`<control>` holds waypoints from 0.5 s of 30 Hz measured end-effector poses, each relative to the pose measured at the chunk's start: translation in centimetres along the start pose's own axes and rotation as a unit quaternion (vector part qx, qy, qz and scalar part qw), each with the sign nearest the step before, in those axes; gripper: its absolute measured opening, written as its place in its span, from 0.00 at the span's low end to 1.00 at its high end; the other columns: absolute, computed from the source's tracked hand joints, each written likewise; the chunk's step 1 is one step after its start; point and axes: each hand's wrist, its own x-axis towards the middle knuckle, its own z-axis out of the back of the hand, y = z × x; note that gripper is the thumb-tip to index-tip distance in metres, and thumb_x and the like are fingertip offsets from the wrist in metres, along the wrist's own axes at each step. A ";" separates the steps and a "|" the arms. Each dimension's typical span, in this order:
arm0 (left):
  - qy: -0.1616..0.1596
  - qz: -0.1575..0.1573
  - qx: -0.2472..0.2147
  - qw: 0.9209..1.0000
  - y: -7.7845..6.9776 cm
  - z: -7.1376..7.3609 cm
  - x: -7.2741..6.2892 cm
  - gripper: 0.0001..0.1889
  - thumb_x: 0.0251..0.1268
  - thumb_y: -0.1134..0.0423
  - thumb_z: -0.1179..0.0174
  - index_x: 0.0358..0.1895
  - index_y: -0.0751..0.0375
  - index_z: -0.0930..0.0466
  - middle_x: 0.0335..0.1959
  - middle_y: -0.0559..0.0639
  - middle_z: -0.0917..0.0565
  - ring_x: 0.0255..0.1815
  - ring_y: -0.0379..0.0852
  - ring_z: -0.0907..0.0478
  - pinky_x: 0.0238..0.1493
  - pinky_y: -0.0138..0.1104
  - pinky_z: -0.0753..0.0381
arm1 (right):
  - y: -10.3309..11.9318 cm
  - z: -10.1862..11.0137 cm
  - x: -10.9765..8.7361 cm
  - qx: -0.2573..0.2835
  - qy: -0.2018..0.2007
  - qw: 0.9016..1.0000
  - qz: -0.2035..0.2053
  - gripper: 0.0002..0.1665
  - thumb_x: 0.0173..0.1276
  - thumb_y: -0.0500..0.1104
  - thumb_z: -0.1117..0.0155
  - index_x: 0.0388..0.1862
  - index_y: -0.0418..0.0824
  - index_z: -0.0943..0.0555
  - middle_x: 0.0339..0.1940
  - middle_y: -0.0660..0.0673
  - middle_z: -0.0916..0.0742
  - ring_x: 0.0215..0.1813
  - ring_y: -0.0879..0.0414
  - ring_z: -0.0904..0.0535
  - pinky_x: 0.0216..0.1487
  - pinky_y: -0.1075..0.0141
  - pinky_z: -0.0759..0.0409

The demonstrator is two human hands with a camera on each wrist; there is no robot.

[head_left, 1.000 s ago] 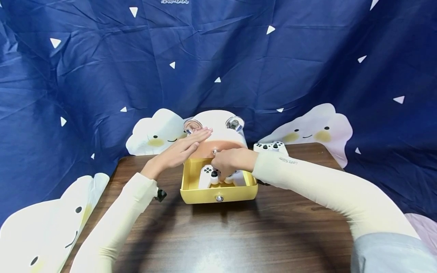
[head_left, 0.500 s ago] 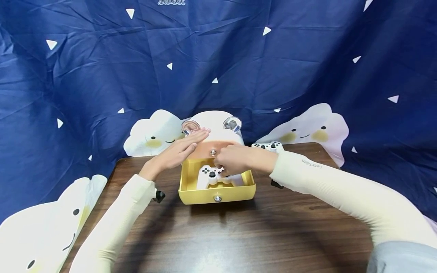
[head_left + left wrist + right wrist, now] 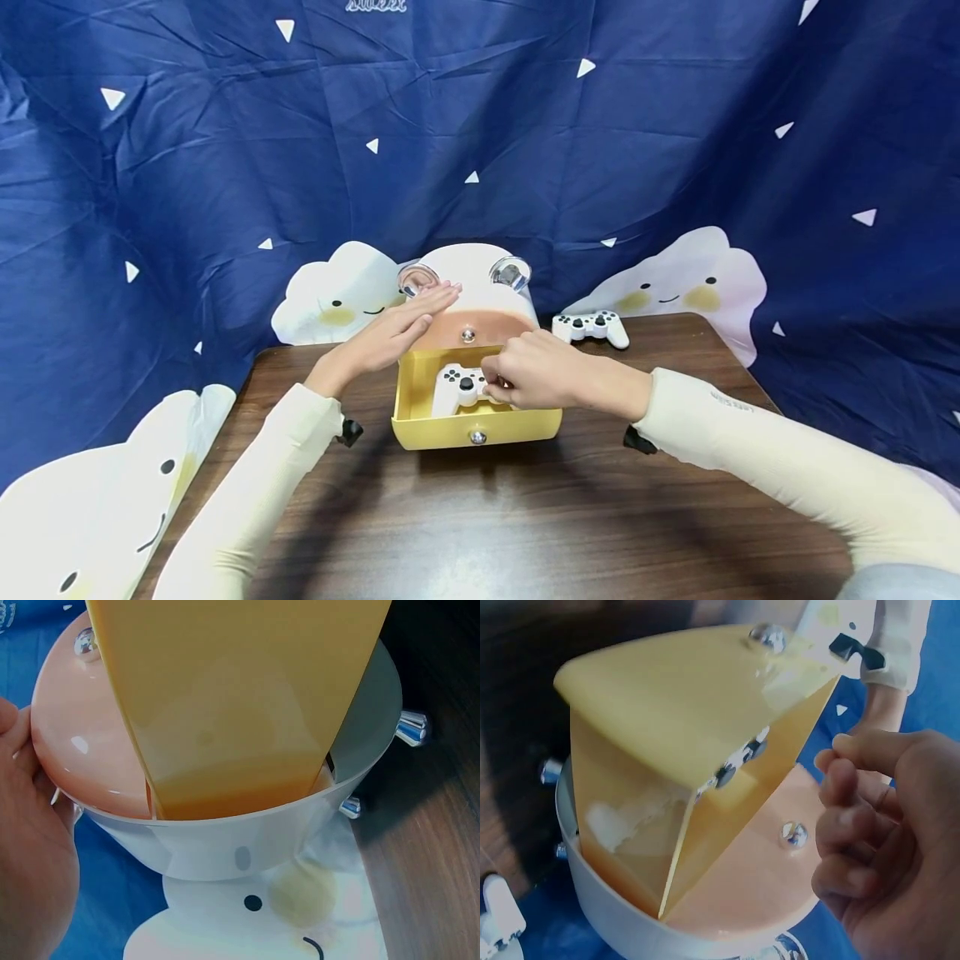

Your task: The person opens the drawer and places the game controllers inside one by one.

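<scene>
My left hand (image 3: 386,337) reaches across the upper left of a white and peach desktop drawer box (image 3: 480,275), its fingers extended over the box's top. The yellow drawer (image 3: 442,432) is pulled out at the front. Inside it lies a white game controller (image 3: 450,392), its right part hidden behind my right hand (image 3: 536,367). That hand hovers at the drawer's right side, fingers loosely bent. In the right wrist view its fingers (image 3: 847,825) hold nothing, beside the peach upper front with its silver knob (image 3: 793,835). Dark sticks of the controller (image 3: 739,761) show past the drawer's edge.
A second white controller (image 3: 592,327) lies on the brown wooden table (image 3: 465,517), right of the box near the back edge. Silver round ornaments (image 3: 512,272) stick up on the box. A blue cloth with clouds (image 3: 675,125) hangs behind the table.
My right hand has come up out of the drawer and moved right and nearer, uncovering more of the controllers. The left hand keeps its place on the box.
</scene>
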 end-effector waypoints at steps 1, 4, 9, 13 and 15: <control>0.000 -0.001 -0.002 1.000 0.0 0.0 0.0 0.27 0.91 0.60 0.62 0.86 0.47 0.41 0.88 0.42 0.43 0.90 0.45 0.50 0.91 0.44 0.52 | 0.2 -0.1 -0.2 -0.001 -0.006 1.000 -0.004 0.13 0.72 0.50 0.28 0.26 0.53 0.17 0.18 0.60 0.19 0.19 0.64 0.28 0.19 0.66 0.31; 0.001 -0.004 -0.008 1.000 -0.1 0.0 0.0 0.27 0.91 0.59 0.62 0.86 0.48 0.41 0.88 0.43 0.43 0.90 0.45 0.49 0.91 0.44 0.53 | 1.0 -0.7 -1.0 -0.003 -0.032 0.999 -0.011 0.17 0.73 0.52 0.29 0.23 0.53 0.19 0.16 0.60 0.19 0.18 0.64 0.28 0.16 0.67 0.34; 0.003 -0.005 -0.007 1.000 0.0 0.0 0.0 0.27 0.91 0.57 0.63 0.86 0.48 0.41 0.88 0.43 0.42 0.90 0.46 0.49 0.91 0.44 0.54 | 2.3 -1.7 -2.2 -0.002 -0.062 0.998 -0.025 0.23 0.75 0.53 0.31 0.18 0.54 0.24 0.13 0.60 0.23 0.16 0.65 0.30 0.15 0.67 0.35; 0.004 -0.004 -0.007 1.000 0.0 0.1 0.0 0.27 0.91 0.57 0.63 0.86 0.48 0.40 0.88 0.44 0.42 0.90 0.46 0.49 0.91 0.43 0.54 | 3.3 -2.8 -3.0 0.014 -0.071 0.996 -0.044 0.25 0.75 0.55 0.31 0.17 0.55 0.25 0.11 0.61 0.27 0.17 0.65 0.30 0.16 0.66 0.32; 0.005 -0.003 -0.010 1.000 -0.1 0.1 0.0 0.27 0.91 0.58 0.63 0.86 0.48 0.40 0.88 0.43 0.42 0.90 0.46 0.49 0.91 0.43 0.54 | 3.8 -3.5 -3.4 0.023 -0.076 0.995 -0.054 0.25 0.75 0.56 0.30 0.17 0.55 0.25 0.11 0.62 0.28 0.17 0.65 0.31 0.17 0.66 0.32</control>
